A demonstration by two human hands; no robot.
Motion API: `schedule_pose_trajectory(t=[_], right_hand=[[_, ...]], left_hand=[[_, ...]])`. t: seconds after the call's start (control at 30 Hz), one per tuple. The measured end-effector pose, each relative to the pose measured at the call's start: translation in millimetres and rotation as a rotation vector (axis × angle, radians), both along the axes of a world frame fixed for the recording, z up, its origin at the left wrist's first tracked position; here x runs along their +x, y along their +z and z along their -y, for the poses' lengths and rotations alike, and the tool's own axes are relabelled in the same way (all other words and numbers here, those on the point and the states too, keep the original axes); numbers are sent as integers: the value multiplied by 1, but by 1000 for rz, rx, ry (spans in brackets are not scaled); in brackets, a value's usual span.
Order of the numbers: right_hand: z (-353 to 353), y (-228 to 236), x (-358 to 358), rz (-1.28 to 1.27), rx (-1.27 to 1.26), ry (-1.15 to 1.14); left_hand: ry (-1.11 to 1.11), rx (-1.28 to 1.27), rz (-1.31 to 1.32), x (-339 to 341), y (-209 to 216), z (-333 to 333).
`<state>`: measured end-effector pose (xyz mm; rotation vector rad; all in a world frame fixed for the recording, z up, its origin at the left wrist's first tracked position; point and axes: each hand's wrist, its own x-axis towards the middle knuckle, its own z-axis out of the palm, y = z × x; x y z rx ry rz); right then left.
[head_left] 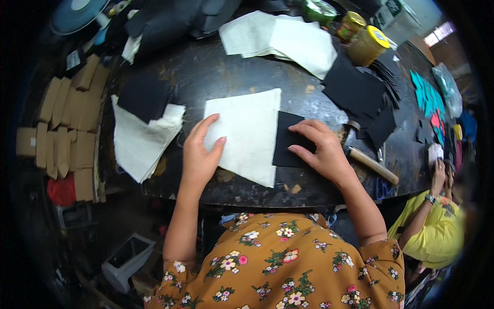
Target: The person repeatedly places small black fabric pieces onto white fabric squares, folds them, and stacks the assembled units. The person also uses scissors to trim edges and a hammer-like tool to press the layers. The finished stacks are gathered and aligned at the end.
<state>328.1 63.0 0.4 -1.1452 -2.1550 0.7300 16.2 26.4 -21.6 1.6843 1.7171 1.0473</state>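
Observation:
A white cloth-like sheet [247, 131] with slanted edges lies on the dark table in front of me. My left hand [202, 152] rests at its left edge, thumb and fingers apart. Against the sheet's right side lies a black rectangular piece [289, 147]; whether it runs under the sheet I cannot tell. My right hand [323, 149] is over the right end of that piece, fingers bent and thumb apart, fingertips on or just above it. Neither hand grips anything. To the left is a stack of white pieces [141, 139] with a black piece [144, 98] on top.
More white sheets [280, 38] lie at the back. Black cut pieces [355, 85] are piled right, near a yellow-lidded jar [369, 46]. A wooden-handled hammer [374, 166] lies beside my right forearm. Cardboard pieces [77, 110] stand left. A person in yellow [429, 232] works at the right.

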Motion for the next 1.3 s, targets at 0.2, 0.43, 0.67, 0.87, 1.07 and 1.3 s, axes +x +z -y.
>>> schedule_pose_trajectory(t=[0.2, 0.43, 0.67, 0.87, 1.07, 1.3], right_hand=[[8, 22, 90, -27, 90, -433], [-14, 0, 221, 605, 274, -924], [-14, 7, 225, -86, 55, -803], [-2, 63, 124, -440, 145, -510], [-3, 14, 16, -506, -384, -198], [-12, -7, -5, -411, -478, -141]], left_hand=[[8, -19, -19, 1, 9, 4], [104, 86, -260, 4, 29, 13], [53, 243, -210, 8, 24, 12], [-147, 239, -164, 27, 9, 7], [-307, 172, -65, 48, -6, 18], [-340, 134, -71, 45, -10, 19]])
